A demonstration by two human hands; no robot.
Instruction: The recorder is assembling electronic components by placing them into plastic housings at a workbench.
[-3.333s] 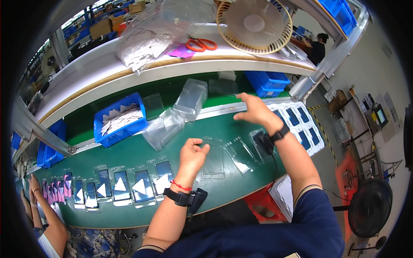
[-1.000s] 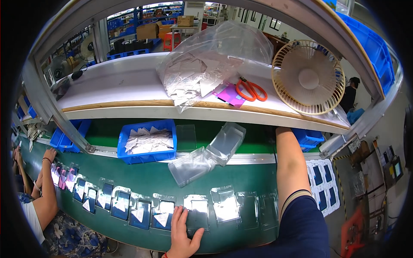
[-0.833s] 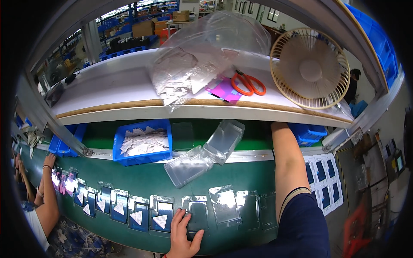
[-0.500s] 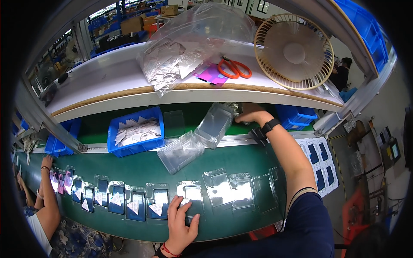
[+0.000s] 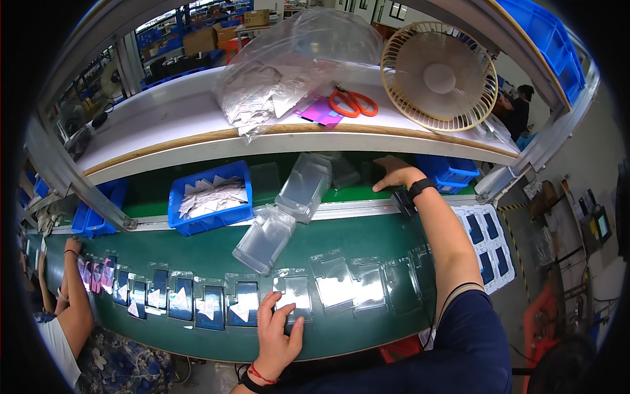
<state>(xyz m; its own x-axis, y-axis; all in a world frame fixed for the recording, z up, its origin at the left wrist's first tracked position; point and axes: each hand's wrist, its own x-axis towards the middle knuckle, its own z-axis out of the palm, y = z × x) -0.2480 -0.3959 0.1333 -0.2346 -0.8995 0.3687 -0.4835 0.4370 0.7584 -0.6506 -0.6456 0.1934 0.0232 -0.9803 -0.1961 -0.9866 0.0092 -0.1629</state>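
Observation:
My left hand (image 5: pixel 277 335) lies with fingers spread at the front of the green work surface, its fingertips touching a clear plastic blister tray (image 5: pixel 296 297). Under the shelf, my right hand (image 5: pixel 395 173) reaches out with fingers apart and nothing visible in them. To its left lie stacks of clear plastic trays, one stack (image 5: pixel 304 187) leaning over the metal rail and another stack (image 5: pixel 264 238) in front of it. More single clear trays (image 5: pixel 336 282) lie right of my left hand. Leftward runs a row of trays holding dark blue flat pieces (image 5: pixel 210 307), several with white triangular papers (image 5: pixel 240 307) on top.
A blue bin (image 5: pixel 211 220) of white papers stands at the rail; another blue bin (image 5: pixel 446 174) is beyond my right hand. The shelf edge (image 5: pixel 302 139) runs above, carrying a plastic bag (image 5: pixel 256 98), orange-handled scissors (image 5: pixel 353 103) and a fan (image 5: pixel 438 77). A co-worker's arm (image 5: pixel 79 295) is at left.
My right hand has come away from the far end of the clear tray stacks, and its fingers have spread. The stacks have shifted left. My left hand stays on the same tray.

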